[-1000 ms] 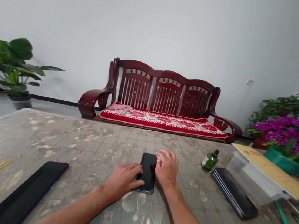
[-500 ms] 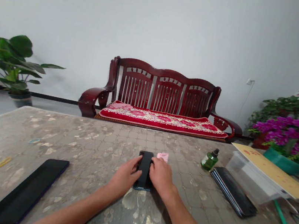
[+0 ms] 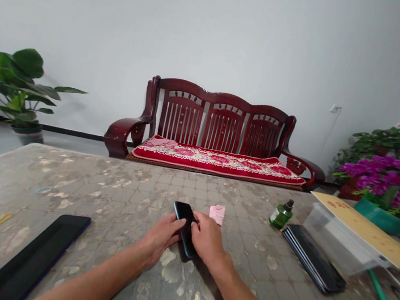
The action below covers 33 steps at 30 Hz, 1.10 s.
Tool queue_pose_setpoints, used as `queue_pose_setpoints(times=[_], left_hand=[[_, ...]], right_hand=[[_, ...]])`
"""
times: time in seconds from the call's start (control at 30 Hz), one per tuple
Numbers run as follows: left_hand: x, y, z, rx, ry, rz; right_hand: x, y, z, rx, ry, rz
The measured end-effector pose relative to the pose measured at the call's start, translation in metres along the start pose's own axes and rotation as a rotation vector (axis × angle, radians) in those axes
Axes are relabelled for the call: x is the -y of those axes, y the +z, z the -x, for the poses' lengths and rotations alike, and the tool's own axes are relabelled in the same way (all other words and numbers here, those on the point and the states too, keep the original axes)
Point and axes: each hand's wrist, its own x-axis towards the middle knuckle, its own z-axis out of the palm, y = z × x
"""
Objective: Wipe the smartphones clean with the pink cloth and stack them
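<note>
A black smartphone (image 3: 186,214) with a bluish edge is tilted between my two hands, its dark screen facing up. My left hand (image 3: 165,232) grips its left edge, thumb on the screen side and fingers partly hidden beneath. From the right, my right hand (image 3: 207,236) closes on the other long edge, its fingertips bent at the phone's side. Just beyond the right hand lies a folded pink cloth (image 3: 217,214) on the patterned table cover (image 3: 129,194).
A large black tablet (image 3: 38,251) lies at the left, near rubber bands (image 3: 2,219). To the right are a green bottle (image 3: 281,214), a stack of dark phones (image 3: 313,259), a clear plastic box (image 3: 340,241) and a green-handled tool (image 3: 379,291). A wooden bench (image 3: 222,128) stands behind.
The phone, flat on the table before, is now picked up and tilted, its top turned to the left. Both hands have closed round its edges. The pink cloth is more exposed.
</note>
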Motion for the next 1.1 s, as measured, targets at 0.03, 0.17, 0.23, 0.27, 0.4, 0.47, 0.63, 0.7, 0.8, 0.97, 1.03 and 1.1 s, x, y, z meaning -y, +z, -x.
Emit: queue_pose_setpoints(times=[0.03, 0.17, 0.23, 0.27, 0.4, 0.47, 0.63, 0.7, 0.8, 0.97, 1.03, 1.1], left_hand=[[0.001, 0.0, 0.0, -0.016, -0.012, 0.011], [-0.001, -0.002, -0.002, -0.063, -0.072, 0.089], [-0.003, -0.004, -0.003, -0.039, -0.056, 0.128], [-0.003, -0.005, -0.003, -0.023, -0.039, 0.145], [0.0, -0.004, -0.003, 0.066, 0.052, 0.176], [0.003, -0.003, -0.003, 0.117, 0.093, 0.166], [0.005, 0.001, -0.002, 0.218, 0.174, 0.106], [0.004, 0.0, -0.001, 0.218, 0.179, 0.068], [0.003, -0.005, -0.004, 0.181, 0.136, 0.019], [0.007, -0.014, -0.013, 0.121, 0.213, -0.062], [0.01, -0.016, -0.015, 0.075, 0.261, -0.108], [0.011, -0.017, -0.015, 0.06, 0.292, -0.161]], right_hand=[[0.002, 0.001, 0.001, 0.005, -0.015, -0.039], [0.009, 0.0, 0.003, 0.022, -0.024, -0.143], [0.012, -0.001, 0.005, 0.029, -0.034, -0.169], [0.013, -0.001, 0.007, 0.031, -0.044, -0.175], [0.017, 0.005, 0.01, 0.007, -0.057, -0.195], [0.018, 0.01, 0.011, -0.037, -0.041, -0.229], [0.018, 0.015, 0.011, -0.15, -0.088, -0.193], [0.019, 0.015, 0.011, -0.153, -0.091, -0.183], [0.018, 0.014, 0.007, -0.129, -0.045, -0.234], [0.012, 0.012, -0.003, -0.127, -0.001, -0.313], [0.01, 0.01, -0.006, -0.135, -0.005, -0.348], [0.008, 0.008, -0.006, -0.124, -0.006, -0.398]])
